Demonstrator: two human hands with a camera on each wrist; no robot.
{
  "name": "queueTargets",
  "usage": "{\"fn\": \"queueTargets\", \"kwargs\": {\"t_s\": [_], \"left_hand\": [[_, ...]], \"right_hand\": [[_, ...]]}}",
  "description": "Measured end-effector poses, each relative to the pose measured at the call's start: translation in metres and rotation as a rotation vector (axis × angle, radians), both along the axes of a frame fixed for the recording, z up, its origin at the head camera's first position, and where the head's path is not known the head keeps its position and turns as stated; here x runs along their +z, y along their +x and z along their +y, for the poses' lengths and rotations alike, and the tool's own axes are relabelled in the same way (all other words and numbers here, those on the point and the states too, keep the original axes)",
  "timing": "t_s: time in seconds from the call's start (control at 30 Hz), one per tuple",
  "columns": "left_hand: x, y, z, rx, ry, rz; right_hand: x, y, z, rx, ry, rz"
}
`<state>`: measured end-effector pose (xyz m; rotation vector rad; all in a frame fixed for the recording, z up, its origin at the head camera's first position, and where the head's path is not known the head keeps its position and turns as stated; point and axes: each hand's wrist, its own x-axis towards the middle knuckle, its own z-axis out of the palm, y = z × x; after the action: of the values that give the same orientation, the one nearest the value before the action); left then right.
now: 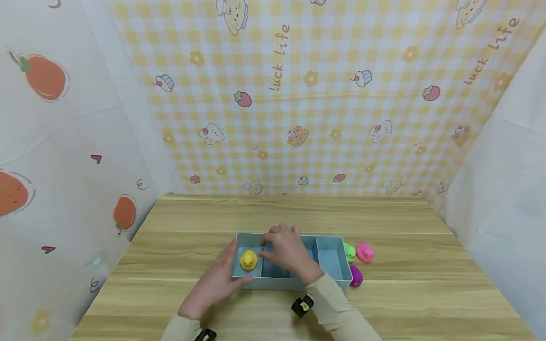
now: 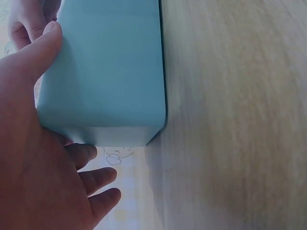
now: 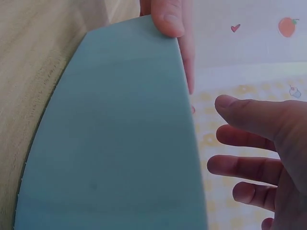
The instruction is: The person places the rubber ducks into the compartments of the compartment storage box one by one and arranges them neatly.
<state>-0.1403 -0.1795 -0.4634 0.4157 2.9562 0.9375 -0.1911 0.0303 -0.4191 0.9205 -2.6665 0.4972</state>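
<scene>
A pale blue divided box (image 1: 281, 284) lies lengthwise on the wooden table. My left hand (image 1: 216, 280) grips its left end, the thumb (image 2: 47, 45) over the front wall at the rim and the fingers round the end. Inside the left compartment sits a yellow rubber duck (image 1: 249, 260). Over the middle of the box is my right hand (image 1: 285, 248), its thumb and fingertips close to the left divider. Nothing shows between those loosely bent, spread fingers in the right wrist view. The right hand hides part of the middle compartments.
Just beyond the box's right end are a green duck (image 1: 350, 253), a pink duck (image 1: 365, 253) and a purple duck (image 1: 356, 276). A yellow checked cloth (image 1: 324, 156) hangs behind the table (image 1: 405, 265), with white cloths at both sides.
</scene>
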Motion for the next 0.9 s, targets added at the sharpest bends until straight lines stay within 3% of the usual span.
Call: {"fn": "queueTargets", "kwargs": {"t_s": [0.3,0.67,0.9], "left_hand": [[-0.001,-0.001,0.001,-0.002,-0.006,0.016],[-0.003,0.001,0.000,0.004,-0.009,0.034],[-0.003,0.001,0.000,0.013,-0.014,0.008]], "right_hand": [[0.003,0.000,0.012,-0.019,-0.044,-0.082],[-0.004,0.002,0.027,-0.057,-0.109,-0.088],[-0.005,0.004,0.036,-0.064,-0.155,-0.095]]}}
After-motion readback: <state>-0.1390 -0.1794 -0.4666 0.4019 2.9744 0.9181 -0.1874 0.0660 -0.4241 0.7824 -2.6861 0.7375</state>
